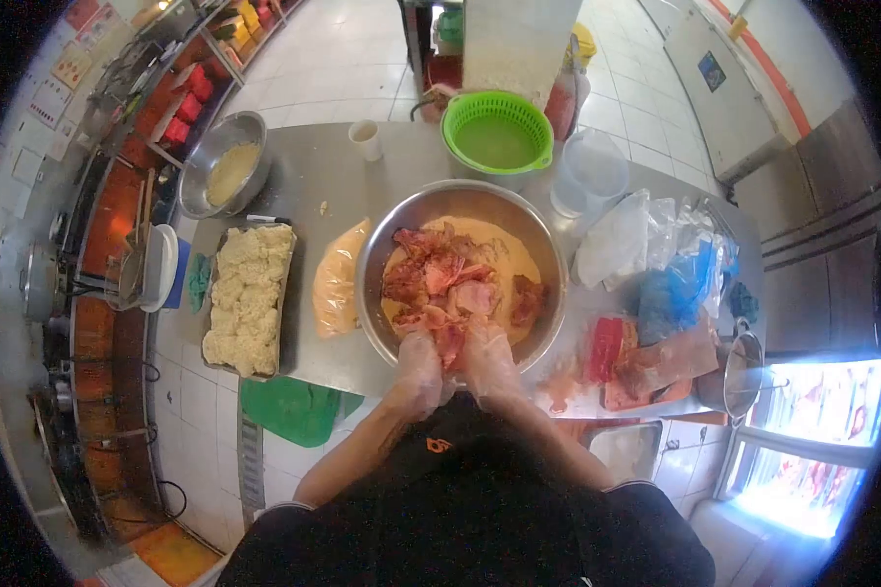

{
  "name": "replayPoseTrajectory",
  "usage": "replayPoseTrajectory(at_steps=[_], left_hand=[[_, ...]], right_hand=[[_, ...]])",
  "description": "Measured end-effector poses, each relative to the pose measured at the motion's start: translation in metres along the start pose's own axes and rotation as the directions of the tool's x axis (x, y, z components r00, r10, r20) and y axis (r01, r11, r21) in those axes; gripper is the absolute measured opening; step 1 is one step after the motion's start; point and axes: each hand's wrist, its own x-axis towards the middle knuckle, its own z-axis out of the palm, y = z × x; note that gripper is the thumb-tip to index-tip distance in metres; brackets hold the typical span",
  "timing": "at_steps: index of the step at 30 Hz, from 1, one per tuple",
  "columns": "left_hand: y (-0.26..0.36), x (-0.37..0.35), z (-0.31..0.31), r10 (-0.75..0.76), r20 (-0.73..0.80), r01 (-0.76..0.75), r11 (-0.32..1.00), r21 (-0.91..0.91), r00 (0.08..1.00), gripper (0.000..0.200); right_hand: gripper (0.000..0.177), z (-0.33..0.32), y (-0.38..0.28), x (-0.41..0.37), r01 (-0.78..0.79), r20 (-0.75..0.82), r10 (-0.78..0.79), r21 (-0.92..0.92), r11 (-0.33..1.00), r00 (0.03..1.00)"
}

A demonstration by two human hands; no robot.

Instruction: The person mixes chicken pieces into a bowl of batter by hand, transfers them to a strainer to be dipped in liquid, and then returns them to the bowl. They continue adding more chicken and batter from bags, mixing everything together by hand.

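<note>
A large steel bowl (364, 284) holds slices of raw meat (450, 274) lying over an orange, powdery or batter-like coating (514, 249). My left hand (421, 367), in a clear plastic glove, grips meat at the bowl's near rim. Close beside it my right hand (489, 360), gloved the same way, is closed on meat too. A reddish piece hangs between the two hands. Their fingertips are partly hidden by the meat. Just left of the bowl lies a clear bag of orange powder (341, 284).
Breaded pieces fill a tray (250, 298) at left, behind it a bowl of crumbs (227, 161). A white cup (365, 140), a green colander (497, 132) and a clear tub (592, 171) stand farther back. Plastic bags (646, 235), raw meat (661, 367) and a steel pot (742, 372) occupy the right.
</note>
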Motion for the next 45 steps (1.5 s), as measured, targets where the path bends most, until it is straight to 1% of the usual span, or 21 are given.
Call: replayPoseTrajectory(at_steps=[3,5,7,9,12,13,15,18,19,22,23,26,28,29,32,34,36,39,41,43,45], left_hand=[[-0.020,0.028,-0.031,-0.011,0.151,-0.004,0.995,0.100,0.989,0.043],[-0.014,0.037,-0.037,0.002,0.191,-0.046,0.974,0.223,0.982,0.043],[-0.002,0.037,-0.037,0.209,0.209,-0.288,0.814,0.505,0.955,0.041],[0.013,0.034,-0.040,0.464,0.360,-0.532,0.320,0.784,0.809,0.037],[0.048,0.038,-0.034,0.491,0.612,-0.427,-0.444,0.788,0.620,0.028],[0.051,0.031,-0.041,0.493,0.651,-0.554,-0.350,0.756,0.576,0.019],[0.035,0.049,-0.070,0.280,0.766,-0.630,-0.443,0.638,0.578,0.021],[-0.001,0.058,-0.096,0.048,0.812,-0.694,-0.490,0.527,0.582,0.023],[-0.005,0.056,-0.097,-0.001,0.815,-0.707,-0.497,0.503,0.580,0.024],[-0.009,0.027,-0.087,0.326,0.642,-0.614,-0.197,0.764,0.694,0.027],[0.033,0.000,-0.053,0.182,0.375,-0.386,0.029,0.922,0.909,0.046],[0.076,-0.009,-0.019,0.309,0.106,-0.266,0.541,0.798,0.945,0.060],[0.053,0.062,-0.030,0.359,0.082,-0.261,0.486,0.834,0.930,0.072],[0.043,0.104,-0.035,0.329,0.035,-0.206,0.500,0.841,0.944,0.077],[0.048,0.129,0.022,0.158,-0.237,0.100,0.593,0.799,0.959,0.083],[0.048,0.133,0.033,0.149,-0.240,0.075,0.685,0.725,0.959,0.081],[0.035,0.162,0.021,0.169,-0.093,-0.087,0.817,0.570,0.981,0.077],[0.038,0.212,-0.007,0.000,0.112,-0.068,0.798,0.599,0.994,0.065],[0.010,0.265,-0.052,-0.072,0.236,-0.021,0.929,0.370,0.969,0.055],[0.031,0.202,-0.049,-0.220,0.231,0.177,0.965,0.193,0.948,0.047],[0.029,0.138,-0.048,0.189,0.236,-0.272,0.878,0.394,0.953,0.050]], right_hand=[[0.043,0.004,0.012,0.015,0.274,0.057,-0.273,-0.015,0.962,0.960],[0.039,0.005,0.006,0.004,0.484,-0.100,-0.488,-0.058,0.873,0.867],[0.037,0.010,0.013,0.011,0.490,-0.248,-0.518,-0.169,0.855,0.819],[0.034,0.018,0.036,0.034,0.355,-0.384,-0.442,-0.279,0.892,0.811],[0.023,-0.014,0.012,0.018,0.335,-0.505,-0.519,-0.414,0.847,0.689],[0.018,-0.027,0.022,0.020,0.364,-0.339,-0.589,-0.537,0.761,0.733],[0.015,-0.040,0.056,0.011,0.444,0.033,-0.601,-0.708,0.550,0.798],[0.021,-0.035,0.042,-0.016,0.387,0.163,-0.471,-0.816,0.429,0.867],[0.023,-0.036,0.051,-0.018,0.416,0.169,-0.470,-0.764,0.493,0.867],[0.030,-0.050,0.065,-0.020,0.406,0.146,-0.411,-0.624,0.667,0.900],[0.032,-0.057,0.043,-0.026,0.336,0.105,-0.343,-0.593,0.732,0.933],[0.042,-0.066,0.047,0.023,0.197,-0.153,-0.294,-0.452,0.870,0.944],[0.040,-0.074,-0.007,0.021,0.250,-0.349,-0.424,-0.446,0.859,0.836],[0.050,-0.070,-0.005,0.063,-0.054,-0.319,-0.055,-0.324,0.944,0.946],[0.063,-0.064,0.015,0.172,0.089,0.229,-0.007,-0.350,0.933,0.973],[0.058,-0.049,0.007,0.188,-0.044,0.302,0.014,0.091,0.995,0.953],[0.054,-0.035,0.004,0.197,-0.198,0.395,-0.018,0.501,0.843,0.919],[0.058,-0.042,-0.015,0.173,0.165,0.329,-0.223,0.195,0.967,0.918],[0.057,-0.049,-0.030,0.159,0.338,0.277,-0.305,-0.079,0.938,0.911],[0.052,-0.051,-0.045,0.130,0.394,0.229,-0.337,-0.286,0.873,0.913],[0.044,-0.063,-0.054,0.066,0.344,0.166,-0.306,-0.303,0.889,0.937]])
